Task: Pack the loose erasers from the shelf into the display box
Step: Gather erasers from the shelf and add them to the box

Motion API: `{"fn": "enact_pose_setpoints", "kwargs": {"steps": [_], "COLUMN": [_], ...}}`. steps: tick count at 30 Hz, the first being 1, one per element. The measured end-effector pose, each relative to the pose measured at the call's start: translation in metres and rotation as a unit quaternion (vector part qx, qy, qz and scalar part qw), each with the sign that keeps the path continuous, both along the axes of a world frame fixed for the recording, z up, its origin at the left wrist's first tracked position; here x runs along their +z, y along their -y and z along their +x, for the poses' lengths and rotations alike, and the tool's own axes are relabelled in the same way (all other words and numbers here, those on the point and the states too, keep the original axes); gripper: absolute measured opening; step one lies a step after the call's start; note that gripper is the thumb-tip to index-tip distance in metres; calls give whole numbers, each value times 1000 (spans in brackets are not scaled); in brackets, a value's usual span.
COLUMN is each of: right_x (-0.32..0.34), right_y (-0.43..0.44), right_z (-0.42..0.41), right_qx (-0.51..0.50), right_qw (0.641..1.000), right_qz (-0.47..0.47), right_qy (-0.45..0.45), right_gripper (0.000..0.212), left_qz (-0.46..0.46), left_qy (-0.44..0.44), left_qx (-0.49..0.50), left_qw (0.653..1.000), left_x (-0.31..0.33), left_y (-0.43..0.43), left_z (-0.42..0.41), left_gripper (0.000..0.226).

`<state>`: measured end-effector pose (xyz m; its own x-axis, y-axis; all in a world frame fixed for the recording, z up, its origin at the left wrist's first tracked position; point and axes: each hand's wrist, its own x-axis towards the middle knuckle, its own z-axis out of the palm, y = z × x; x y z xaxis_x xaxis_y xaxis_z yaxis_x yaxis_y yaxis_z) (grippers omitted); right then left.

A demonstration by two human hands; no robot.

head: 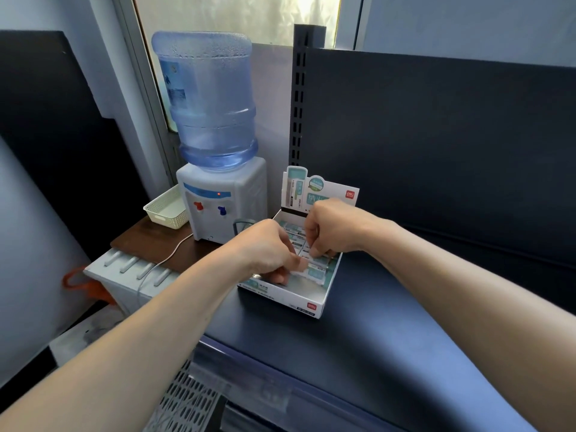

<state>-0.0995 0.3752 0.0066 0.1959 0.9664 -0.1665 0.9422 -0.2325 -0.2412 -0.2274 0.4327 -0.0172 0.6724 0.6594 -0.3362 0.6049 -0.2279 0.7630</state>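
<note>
Sitting on the dark blue shelf (389, 322) at centre frame, just right of the water dispenser (223, 207): the display box (311, 302), thin white card, light, likely to skid or dent if pressed; better steadied by its low front wall. Packed inside in rows, wrapped erasers (316, 272), small, light, firm yet slightly rubbery, slick in their film; best pinched by the long edges. Hovering over the box's left half, the left hand (265, 247), fingers (300, 265) closed on what looks like one eraser. Reaching in from the right, the right hand (333, 227), fingers curled down onto the rows; grip unclear. No loose erasers visible elsewhere on the shelf.
</note>
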Motion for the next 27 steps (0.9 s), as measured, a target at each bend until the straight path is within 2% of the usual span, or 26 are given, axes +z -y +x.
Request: {"fn": "enact_pose_setpoints", "kwargs": {"steps": [7, 12, 21, 27], "right_x": [-2, -4, -4, -5], "right_y": [3, 2, 7, 9], "right_z": [1, -1, -1, -1], "right_qx": [-2, -5, -20, -23], "right_qw": [1000, 1000, 999, 999], "right_qz": [29, 23, 14, 12], "right_qy": [-9, -11, -23, -18], "right_gripper": [6, 6, 10, 9], "left_qz": [45, 18, 89, 135], "left_qy": [21, 23, -52, -56], "left_qx": [15, -19, -121, -121], "left_qw": [999, 999, 987, 982], "left_x": [-5, 1, 3, 4], "left_y": [5, 3, 1, 2], "left_z": [1, -3, -5, -5], "left_gripper": [16, 3, 31, 29]}}
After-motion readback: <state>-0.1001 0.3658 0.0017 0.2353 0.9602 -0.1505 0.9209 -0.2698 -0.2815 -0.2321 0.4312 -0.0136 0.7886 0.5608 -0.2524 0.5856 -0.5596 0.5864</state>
